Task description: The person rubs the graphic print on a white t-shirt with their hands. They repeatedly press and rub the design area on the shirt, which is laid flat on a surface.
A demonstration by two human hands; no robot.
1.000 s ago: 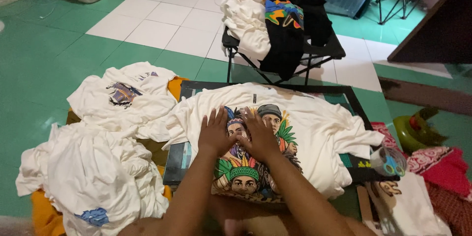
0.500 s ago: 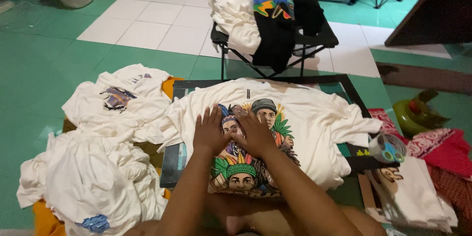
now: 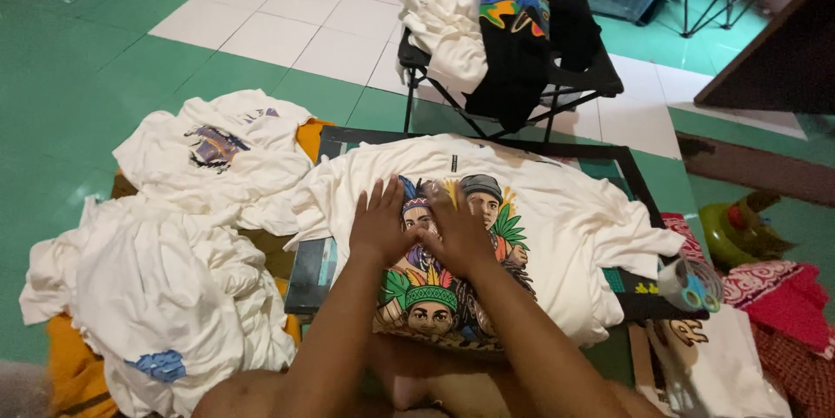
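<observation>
On the white printed cotton T-shirt (image 3: 487,244), left hand (image 3: 380,228) and right hand (image 3: 457,231) lay flat, holding nothing; even outward pressure would smooth best.

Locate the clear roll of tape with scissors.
Head view, right side: the clear roll of tape with scissors lies beyond the white printed t-shirt's right edge, beside red patterned cloth.

A white T-shirt (image 3: 557,235) lies spread flat, front up, on a dark board (image 3: 639,187) on the floor. Its front carries a big colourful print (image 3: 457,287) of faces with green leaves and feather headdresses. The cloth is wrinkled at the sleeves and sides. The left hand (image 3: 380,228) and right hand (image 3: 457,231) press flat on the print, side by side, fingers stretched.
</observation>
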